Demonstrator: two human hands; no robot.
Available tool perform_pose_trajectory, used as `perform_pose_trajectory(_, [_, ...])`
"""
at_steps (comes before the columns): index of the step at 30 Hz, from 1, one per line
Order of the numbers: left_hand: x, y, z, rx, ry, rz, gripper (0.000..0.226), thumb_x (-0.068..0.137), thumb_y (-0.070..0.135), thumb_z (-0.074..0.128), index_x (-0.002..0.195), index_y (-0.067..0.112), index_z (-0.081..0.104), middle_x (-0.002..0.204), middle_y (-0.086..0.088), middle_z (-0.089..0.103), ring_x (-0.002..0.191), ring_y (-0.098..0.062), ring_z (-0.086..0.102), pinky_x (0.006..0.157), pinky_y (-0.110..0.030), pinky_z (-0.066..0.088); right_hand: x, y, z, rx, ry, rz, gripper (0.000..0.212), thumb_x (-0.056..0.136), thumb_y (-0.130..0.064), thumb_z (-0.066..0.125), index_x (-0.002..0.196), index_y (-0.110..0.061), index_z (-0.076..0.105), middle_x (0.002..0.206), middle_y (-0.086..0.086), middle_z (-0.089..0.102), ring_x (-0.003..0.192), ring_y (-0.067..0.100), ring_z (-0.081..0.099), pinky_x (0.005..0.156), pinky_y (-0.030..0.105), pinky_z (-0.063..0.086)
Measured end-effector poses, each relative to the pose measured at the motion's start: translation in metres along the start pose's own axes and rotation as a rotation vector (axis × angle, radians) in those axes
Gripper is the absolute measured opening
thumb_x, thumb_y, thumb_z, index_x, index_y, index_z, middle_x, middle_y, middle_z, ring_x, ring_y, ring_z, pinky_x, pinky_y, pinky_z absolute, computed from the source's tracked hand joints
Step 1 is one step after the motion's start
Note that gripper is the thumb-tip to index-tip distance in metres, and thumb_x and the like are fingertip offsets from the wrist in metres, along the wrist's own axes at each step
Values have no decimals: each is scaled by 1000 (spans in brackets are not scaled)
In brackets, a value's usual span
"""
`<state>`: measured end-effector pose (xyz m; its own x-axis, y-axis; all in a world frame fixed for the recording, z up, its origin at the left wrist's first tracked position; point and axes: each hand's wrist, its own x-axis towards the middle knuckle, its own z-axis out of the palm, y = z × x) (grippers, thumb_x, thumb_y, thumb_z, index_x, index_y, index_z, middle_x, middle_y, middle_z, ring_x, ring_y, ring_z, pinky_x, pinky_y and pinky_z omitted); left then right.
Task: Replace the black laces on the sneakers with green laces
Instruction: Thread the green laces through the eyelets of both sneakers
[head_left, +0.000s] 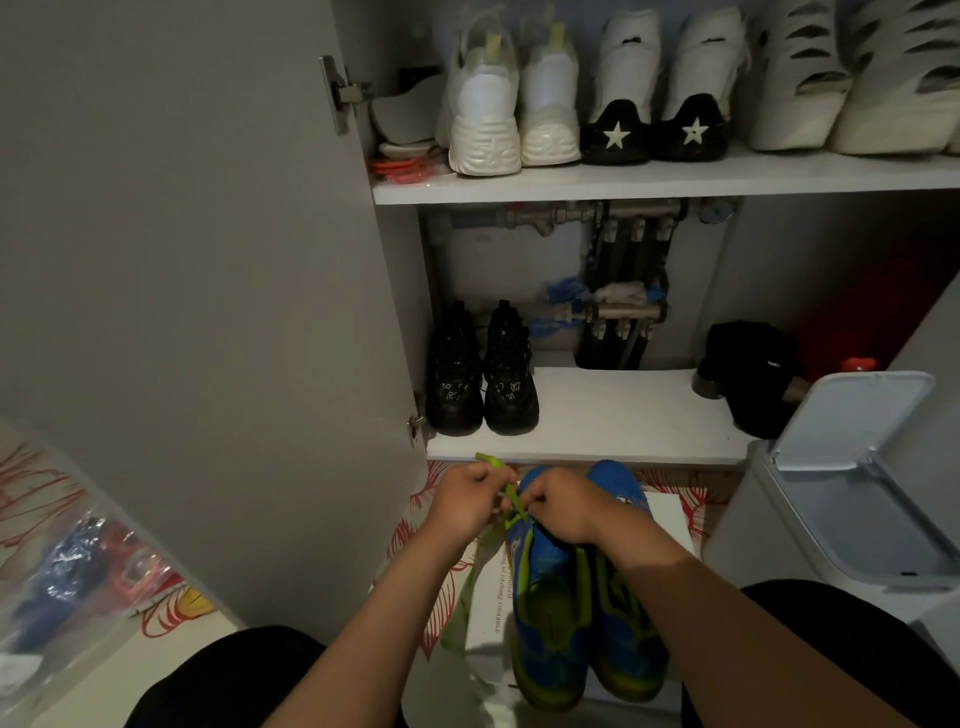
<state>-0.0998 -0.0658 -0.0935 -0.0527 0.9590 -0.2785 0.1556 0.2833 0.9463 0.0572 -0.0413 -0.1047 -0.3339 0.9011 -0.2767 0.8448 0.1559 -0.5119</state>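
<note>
Two blue sneakers with lime-green trim stand side by side on the floor between my knees, the left sneaker and the right sneaker. A green lace runs from the left sneaker's toe end up between my hands. My left hand pinches the lace, whose tip sticks out above the fingers. My right hand is closed over the toe end of the left sneaker, fingers on the same lace. A loose length of the lace hangs down left of the shoe. No black lace is visible.
An open cabinet door stands at the left. A low shelf holds black sneakers; an upper shelf carries several white shoes. A grey open-lidded bin is at the right. A plastic bag lies at the left. White paper lies under the sneakers.
</note>
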Motion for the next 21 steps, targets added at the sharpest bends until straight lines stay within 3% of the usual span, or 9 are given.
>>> perform_pose_trajectory(4, [1, -1, -4, -90, 60, 17, 22, 95, 18, 59, 80, 14, 75, 78, -8, 70, 71, -17, 62, 67, -31, 50, 2, 1, 3, -151, -2, -25, 37, 90, -6, 52, 107, -28, 76, 113, -1, 69, 101, 22, 63, 84, 31, 53])
perform_pose_trajectory(8, [3, 1, -7, -199, 85, -27, 22, 98, 17, 54, 86, 12, 72, 85, -8, 71, 81, -19, 66, 72, -29, 51, -1, -1, 3, -220, -32, -43, 39, 91, -3, 51, 112, -25, 75, 116, 1, 69, 100, 22, 63, 80, 31, 52])
perform_pose_trajectory(12, [1, 9, -7, -410, 89, -107, 19, 100, 12, 48, 87, 9, 61, 70, -4, 62, 59, -15, 60, 65, -30, 54, 1, -1, 2, -240, 6, -40, 37, 91, -4, 52, 112, -23, 75, 120, 1, 69, 105, 22, 64, 89, 33, 54])
perform_pose_trajectory(14, [4, 3, -11, -316, 180, -136, 24, 101, 13, 47, 78, 9, 56, 57, -3, 54, 45, -13, 52, 57, -30, 50, 3, -4, 4, -238, 30, -36, 35, 91, -8, 54, 114, -25, 74, 121, -1, 69, 108, 21, 64, 91, 31, 53])
perform_pose_trajectory(16, [9, -10, -19, -125, 277, -168, 24, 101, 18, 47, 80, 9, 54, 63, -8, 58, 46, -16, 55, 62, -37, 54, 8, -6, 6, -262, 55, -35, 26, 92, -18, 56, 108, -24, 76, 115, -1, 71, 102, 20, 65, 80, 27, 50])
perform_pose_trajectory(18, [12, -23, -30, 138, 295, -198, 10, 94, 20, 50, 93, 10, 53, 88, -16, 65, 67, -27, 65, 71, -48, 60, 11, -10, 8, -295, 63, -28, 21, 92, -27, 59, 100, -21, 77, 105, 0, 73, 93, 19, 65, 70, 25, 45])
perform_pose_trajectory(19, [9, -25, -34, 277, 277, -220, 12, 89, 15, 53, 100, 10, 51, 98, -18, 65, 79, -31, 67, 70, -46, 60, 13, -11, 10, -315, 60, -32, 21, 91, -31, 60, 98, -21, 77, 102, 0, 73, 91, 19, 65, 69, 25, 45])
perform_pose_trajectory(21, [0, -29, -42, 598, 201, -247, 32, 86, 2, 58, 115, 7, 46, 112, -17, 62, 94, -32, 64, 69, -38, 58, 16, -12, 11, -362, 36, -45, 23, 90, -35, 61, 97, -20, 77, 99, -1, 74, 89, 18, 66, 69, 26, 47])
